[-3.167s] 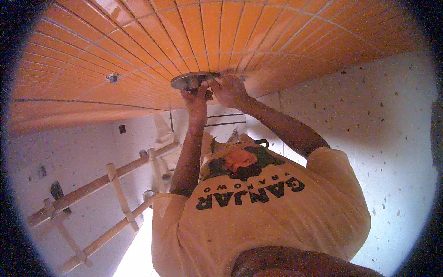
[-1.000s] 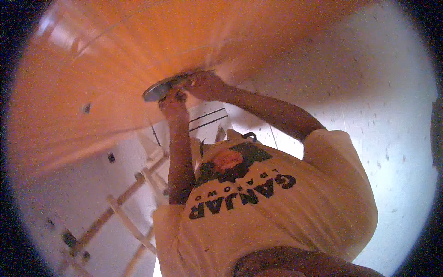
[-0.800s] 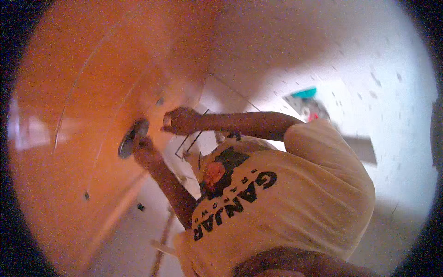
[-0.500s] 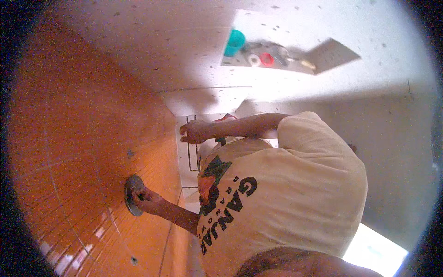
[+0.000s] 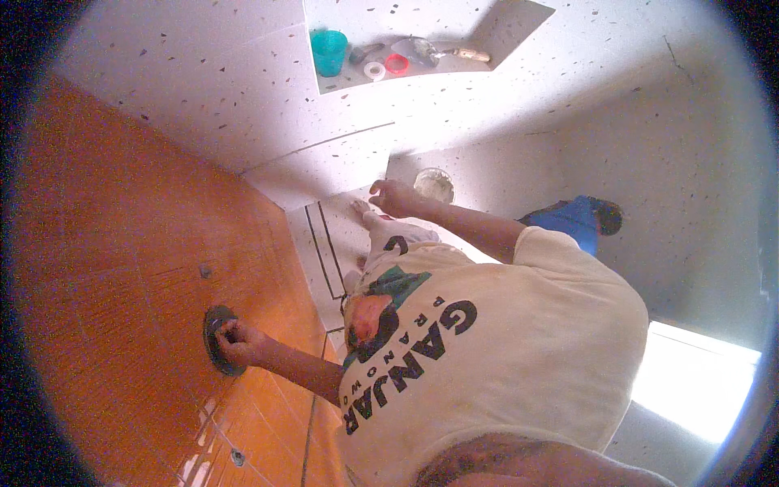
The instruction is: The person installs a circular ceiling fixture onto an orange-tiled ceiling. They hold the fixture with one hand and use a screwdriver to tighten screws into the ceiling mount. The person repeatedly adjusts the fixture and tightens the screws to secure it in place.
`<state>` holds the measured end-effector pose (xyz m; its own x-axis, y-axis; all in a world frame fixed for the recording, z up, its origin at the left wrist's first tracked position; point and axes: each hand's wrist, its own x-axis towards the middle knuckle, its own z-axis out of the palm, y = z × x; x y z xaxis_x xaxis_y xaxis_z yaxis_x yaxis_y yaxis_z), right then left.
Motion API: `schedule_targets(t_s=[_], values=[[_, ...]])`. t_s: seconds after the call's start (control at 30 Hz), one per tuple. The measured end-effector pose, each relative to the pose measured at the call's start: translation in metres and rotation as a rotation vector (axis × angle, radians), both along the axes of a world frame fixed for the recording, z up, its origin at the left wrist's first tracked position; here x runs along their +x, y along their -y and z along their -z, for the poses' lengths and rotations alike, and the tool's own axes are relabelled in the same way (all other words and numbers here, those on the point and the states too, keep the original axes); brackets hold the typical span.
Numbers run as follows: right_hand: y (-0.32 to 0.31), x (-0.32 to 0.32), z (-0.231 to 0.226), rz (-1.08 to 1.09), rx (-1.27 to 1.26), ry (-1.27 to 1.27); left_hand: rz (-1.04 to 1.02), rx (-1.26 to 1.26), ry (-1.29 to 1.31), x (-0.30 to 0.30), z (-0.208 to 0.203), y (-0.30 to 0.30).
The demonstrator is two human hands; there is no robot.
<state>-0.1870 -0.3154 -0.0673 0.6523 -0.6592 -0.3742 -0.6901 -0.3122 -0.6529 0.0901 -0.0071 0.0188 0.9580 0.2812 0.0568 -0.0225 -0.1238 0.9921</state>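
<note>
At the left, my left hand (image 5: 240, 342) is closed at the middle of a dark round disc (image 5: 217, 353), which lies against the orange tiled wall (image 5: 146, 243). What the fingertips grip there is partly hidden. My right hand (image 5: 393, 199) hangs free in front of my body, its fingers loosely bent and apart, with nothing in it. Close behind that hand stands a white bucket (image 5: 436, 174) with pale stuff inside. Small round fittings show on the orange wall, one above (image 5: 204, 270) the disc and another below (image 5: 237, 457) it.
A recess (image 5: 519, 32) in the speckled wall holds a teal cup (image 5: 329, 53), a red ring (image 5: 397, 64), a white ring (image 5: 374, 71) and a wooden-handled trowel (image 5: 418, 51). Beyond my right arm is a blue shape (image 5: 568, 221) with a dark top. A window (image 5: 698, 381) glows at right.
My view has shifted, so the recess sits higher and further left. The bucket and blue shape have come into sight. My left hand stays at the disc; my right hand stays empty.
</note>
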Motion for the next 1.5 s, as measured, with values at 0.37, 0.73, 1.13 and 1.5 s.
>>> schedule_targets(t_s=[0.37,0.73,1.13,1.5], values=[[-0.001,-0.02,-0.004,0.054,-0.063,0.059,-0.029,-0.128,-0.037,0.001,-0.001,0.001],[-0.014,0.057,-0.033,-0.284,-0.128,0.244,-0.16,-0.468,-0.103,0.005,-0.017,0.005],[-0.127,0.25,-0.129,-0.924,-0.195,0.533,-0.249,-1.044,0.069,0.012,0.009,0.018],[-0.171,0.327,-0.135,-1.296,-0.276,0.734,-0.203,-0.973,0.022,0.006,-0.008,0.016]])
